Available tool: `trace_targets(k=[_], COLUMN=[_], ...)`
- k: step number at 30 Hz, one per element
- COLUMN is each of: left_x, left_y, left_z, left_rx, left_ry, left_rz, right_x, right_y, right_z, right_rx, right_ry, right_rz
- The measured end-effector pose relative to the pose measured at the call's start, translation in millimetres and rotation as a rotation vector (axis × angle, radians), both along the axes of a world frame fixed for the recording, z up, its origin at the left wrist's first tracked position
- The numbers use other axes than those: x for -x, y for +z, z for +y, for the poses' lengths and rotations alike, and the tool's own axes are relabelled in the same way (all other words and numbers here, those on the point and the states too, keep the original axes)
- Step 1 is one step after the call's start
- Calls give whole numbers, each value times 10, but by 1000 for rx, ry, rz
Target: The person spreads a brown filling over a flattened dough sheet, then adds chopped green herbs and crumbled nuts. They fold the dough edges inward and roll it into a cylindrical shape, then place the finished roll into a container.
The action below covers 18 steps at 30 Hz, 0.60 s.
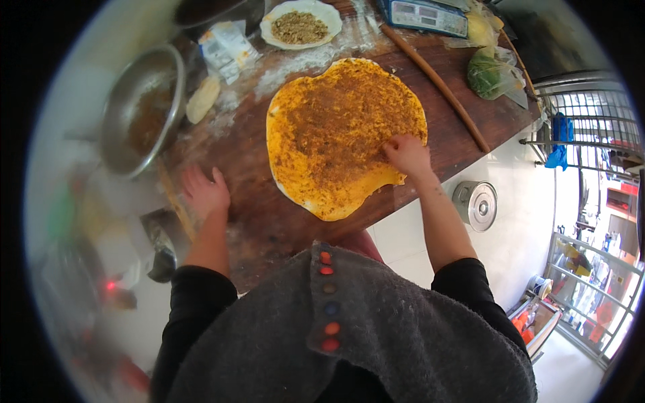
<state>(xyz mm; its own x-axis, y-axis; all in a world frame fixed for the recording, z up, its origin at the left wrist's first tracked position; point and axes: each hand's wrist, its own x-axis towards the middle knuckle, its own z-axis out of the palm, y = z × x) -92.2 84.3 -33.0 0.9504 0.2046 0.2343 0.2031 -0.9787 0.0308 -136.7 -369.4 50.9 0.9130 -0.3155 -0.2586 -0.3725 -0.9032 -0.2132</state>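
A broad, flat sheet of dough [342,141] lies on the wooden table, coated in yellow-orange with brown crumbs or spice spread over most of it. The coating is thinner along the near edge, and pale dough shows at the left rim. My right hand [409,155] is over the sheet's right side, fingers curled in and tips down at the coated surface; I see nothing in its grasp. Well left of the dough, my left hand [206,191] is spread with its thumb out, at the table's left part, holding nothing.
A wooden rolling pin [436,83] lies right of the dough. Beyond are a plate of brown crumbs [300,27] and a digital scale [428,17]. At left are a metal bowl [143,111], a dough piece [203,99] and a crumpled packet [229,48]. A lidded metal pot [475,205] stands on the floor.
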Motion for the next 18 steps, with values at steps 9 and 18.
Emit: trace_targets(k=[9, 18], left_x=[9, -2], left_y=[-10, 11], left_z=[0, -28], left_rx=[1, -3], left_ry=[0, -2], left_rz=[3, -17], right_x=[-320, 721], right_y=[-581, -498], right_z=[-69, 1006], right_rx=[97, 62], right_ry=[48, 318], right_rz=[-303, -224])
